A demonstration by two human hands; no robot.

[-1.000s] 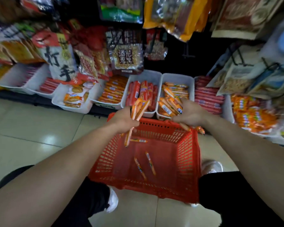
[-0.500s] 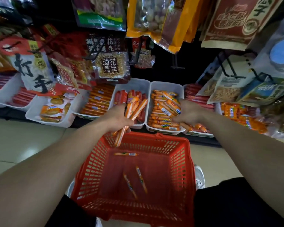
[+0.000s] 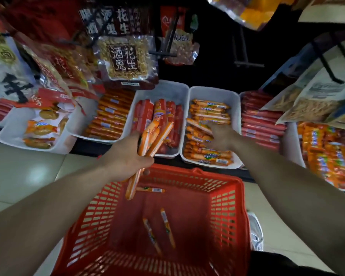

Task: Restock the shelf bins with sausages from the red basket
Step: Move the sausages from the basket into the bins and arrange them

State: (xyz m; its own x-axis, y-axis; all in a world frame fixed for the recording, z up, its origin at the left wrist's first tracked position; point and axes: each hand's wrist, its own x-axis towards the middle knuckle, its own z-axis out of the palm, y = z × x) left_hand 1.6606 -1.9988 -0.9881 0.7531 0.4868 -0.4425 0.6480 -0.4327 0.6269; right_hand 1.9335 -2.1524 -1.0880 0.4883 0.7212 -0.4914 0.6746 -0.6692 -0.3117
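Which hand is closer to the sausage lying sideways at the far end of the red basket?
Left. The left hand, gripping a bunch of sausages, is above that sausage at the basket's far rim. The right hand is farther, reaching into a white bin.

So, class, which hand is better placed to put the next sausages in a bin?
Left. The left hand grips a bundle of sausages right before the bins; the right hand is down in a bin, blurred, its hold unclear.
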